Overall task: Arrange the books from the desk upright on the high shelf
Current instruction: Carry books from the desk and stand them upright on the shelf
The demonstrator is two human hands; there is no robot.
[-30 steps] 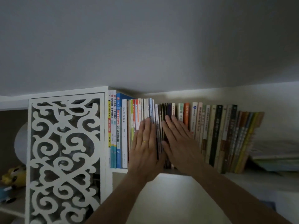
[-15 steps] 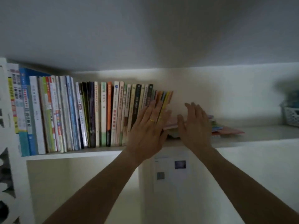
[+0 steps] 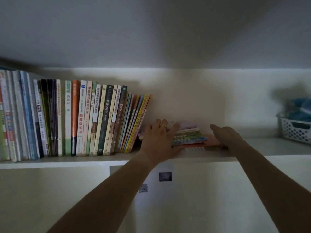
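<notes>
A long row of upright books (image 3: 80, 118) fills the left part of the high shelf (image 3: 67, 163); its rightmost thin books (image 3: 134, 123) lean to the right. Beside them lies a flat stack of thin books (image 3: 190, 135). My left hand (image 3: 159, 137), with a ring, lies with straight fingers over the stack's left end. My right hand (image 3: 223, 135) reaches with straight fingers at the stack's right end, touching its side. Neither hand grips a book that I can see.
A white perforated basket (image 3: 294, 130) with blue contents stands at the far right of the shelf. Bare shelf (image 3: 260, 145) lies between it and the stack. The ceiling is close above. A paper sheet (image 3: 156, 190) hangs below the shelf.
Both hands left the spines of the upright row and moved right and down onto the flat stack. The view has shifted right along the shelf.
</notes>
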